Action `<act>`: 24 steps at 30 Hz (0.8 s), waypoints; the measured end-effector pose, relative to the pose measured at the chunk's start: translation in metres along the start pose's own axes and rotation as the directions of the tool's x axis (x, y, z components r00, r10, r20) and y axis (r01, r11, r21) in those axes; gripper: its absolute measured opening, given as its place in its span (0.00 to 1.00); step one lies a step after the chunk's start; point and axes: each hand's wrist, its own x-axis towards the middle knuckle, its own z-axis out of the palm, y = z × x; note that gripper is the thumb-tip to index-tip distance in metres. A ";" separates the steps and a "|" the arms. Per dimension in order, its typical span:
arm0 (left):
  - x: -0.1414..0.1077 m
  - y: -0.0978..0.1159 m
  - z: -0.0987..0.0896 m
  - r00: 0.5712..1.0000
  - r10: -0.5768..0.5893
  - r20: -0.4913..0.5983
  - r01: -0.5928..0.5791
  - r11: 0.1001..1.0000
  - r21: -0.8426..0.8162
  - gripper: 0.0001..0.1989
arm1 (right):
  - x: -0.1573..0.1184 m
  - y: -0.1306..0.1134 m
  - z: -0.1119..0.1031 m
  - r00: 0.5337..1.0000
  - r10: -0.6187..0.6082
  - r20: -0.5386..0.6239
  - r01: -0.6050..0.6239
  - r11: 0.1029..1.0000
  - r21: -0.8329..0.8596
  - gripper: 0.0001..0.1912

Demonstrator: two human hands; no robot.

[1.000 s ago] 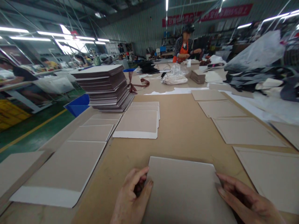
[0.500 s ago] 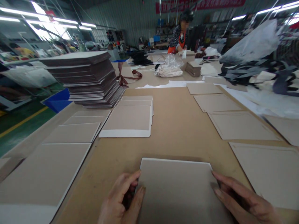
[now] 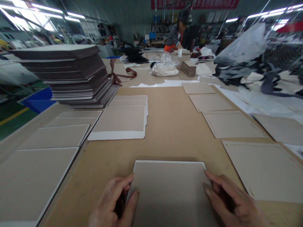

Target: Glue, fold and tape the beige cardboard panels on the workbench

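A beige board (image 3: 169,192) with a thin white edge lies at the bottom middle, near the front of the brown table. My left hand (image 3: 115,200) grips its left side, thumb on top and fingers at the edge. On the opposite side my right hand (image 3: 230,198) holds the edge the same way, thumb over the face. The board's near end is cut off by the frame. Beyond it, overlapping panels (image 3: 118,118) with a white strip lie left of the middle.
A tall leaning stack of boards (image 3: 78,75) stands at the back left. More panels lie along the left (image 3: 40,176) and right (image 3: 265,167) sides. Farther back are a plastic-wrapped bundle (image 3: 165,67), dark scraps (image 3: 232,74) and a person (image 3: 174,36) bending over the table.
The view has turned slightly to the right, so the surroundings appear shifted left. Both hands keep hold of the board, with little change in their grip.
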 end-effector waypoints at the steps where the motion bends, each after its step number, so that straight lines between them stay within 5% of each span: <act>1: 0.001 0.000 0.000 1.000 -0.001 0.000 0.001 1.000 -0.002 0.14 | 0.000 -0.001 0.001 1.000 0.002 0.001 -0.002 1.000 -0.009 0.14; 5: 0.002 0.002 0.002 1.000 -0.026 -0.001 0.026 1.000 -0.005 0.15 | 0.000 -0.005 0.004 1.000 0.005 -0.007 -0.006 0.997 -0.071 0.13; 9: 0.001 0.005 0.004 0.996 0.078 -0.040 -0.075 0.995 0.066 0.16 | -0.001 -0.007 0.008 0.986 -0.164 0.024 0.165 0.982 -0.088 0.18; 14: 0.003 0.018 -0.003 0.916 0.329 0.230 -0.367 0.918 0.148 0.20 | -0.002 -0.003 0.013 0.921 -0.357 0.154 0.386 0.887 -0.254 0.27; 18: -0.001 0.040 -0.013 0.910 0.238 0.339 -0.337 0.901 0.272 0.19 | -0.005 0.001 0.015 0.944 -0.302 0.135 0.330 0.886 -0.326 0.25; 22: -0.012 0.053 -0.013 0.913 0.188 0.363 -0.308 0.899 0.310 0.39 | -0.004 0.009 0.010 0.975 -0.184 0.121 0.217 0.894 -0.393 0.24; 24: -0.018 0.050 -0.008 0.921 0.181 0.344 -0.289 0.910 0.296 0.39 | 0.005 0.012 0.004 0.984 -0.107 0.140 0.153 0.913 -0.378 0.23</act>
